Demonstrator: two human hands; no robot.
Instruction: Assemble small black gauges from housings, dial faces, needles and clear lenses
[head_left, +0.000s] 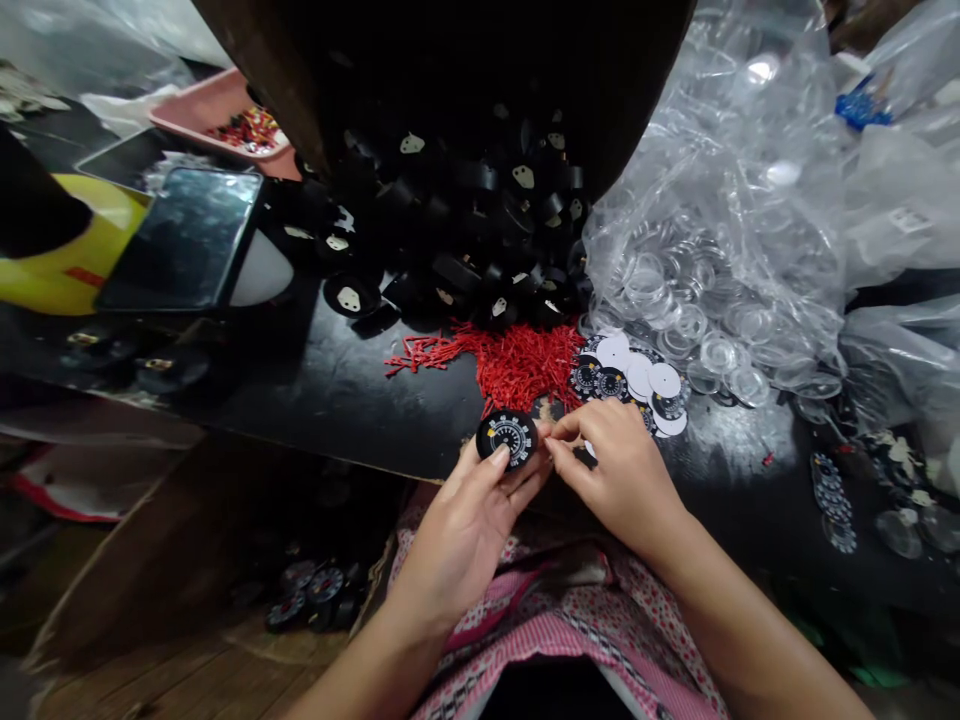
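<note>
In my left hand (472, 520) is a round black gauge (508, 441), its numbered dial face turned up and my thumb resting on the face. Close to its right edge, my right hand (619, 460) has thumb and forefinger pinched together; whatever they hold is too small to make out. Just beyond the gauge lies a heap of thin red pointers (525, 362). To the right of that heap, several round dial cards (637, 375) are scattered, some with the white back up and some with the black printed side up.
Black gauge housings (480, 270) spill from a large dark container at the back. Clear round covers (697, 310) fill a plastic bag on the right. A phone-like dark screen (184, 238) leans at left, near a pink tray (202, 110) of small parts. Finished-looking gauges (315, 590) lie in a box below the table edge.
</note>
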